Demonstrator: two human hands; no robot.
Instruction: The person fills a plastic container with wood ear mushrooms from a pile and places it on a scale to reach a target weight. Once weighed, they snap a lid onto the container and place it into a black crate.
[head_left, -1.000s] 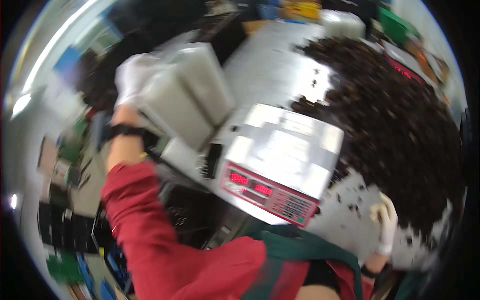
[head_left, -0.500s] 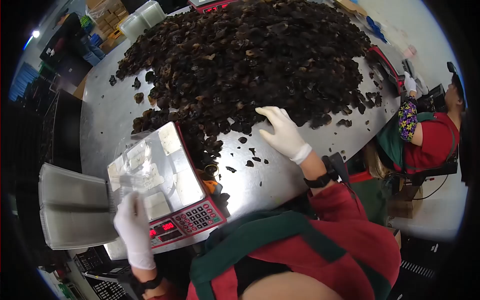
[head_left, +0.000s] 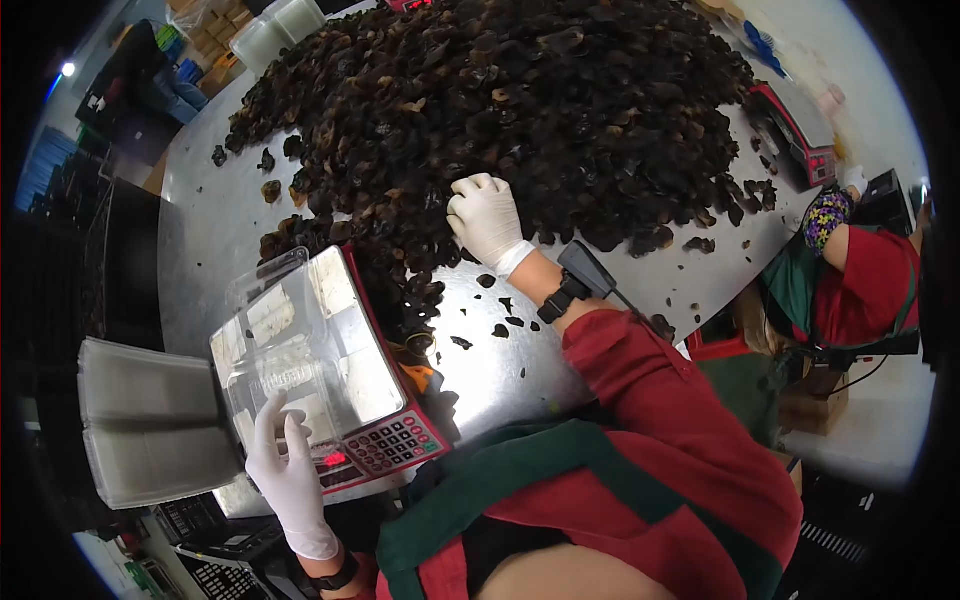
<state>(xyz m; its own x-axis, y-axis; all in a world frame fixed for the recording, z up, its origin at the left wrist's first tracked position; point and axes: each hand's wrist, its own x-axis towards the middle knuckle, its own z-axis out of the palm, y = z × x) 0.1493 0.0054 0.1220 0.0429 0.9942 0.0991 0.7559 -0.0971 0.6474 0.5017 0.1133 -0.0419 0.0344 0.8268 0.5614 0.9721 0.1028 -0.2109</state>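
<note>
A large heap of dark, curled wood ear mushrooms (head_left: pixel 480 100) covers much of the metal table. My right hand (head_left: pixel 487 218), in a white glove, is pressed to the heap's near edge, fingers curled into the pieces; those under the fingers are hidden. On the left, a clear plastic box (head_left: pixel 290 350) with its lid folded open rests on the steel plate of a red digital scale (head_left: pixel 385 445). Close to the box's near corner is my gloved left hand (head_left: pixel 285 470), its thumb and forefinger apart, nothing seen in them.
Stacked clear boxes (head_left: pixel 150 425) stand left of the scale, and more boxes (head_left: pixel 275 35) at the far left. Orange-handled scissors (head_left: pixel 420 378) lie beside the scale. A co-worker (head_left: pixel 865 275) sits at the right near a second scale (head_left: pixel 800 125).
My right hand has moved left onto the heap and its fingers have curled in. My left hand has shifted slightly down and right, away from the box. The co-worker's arm has drawn back.
</note>
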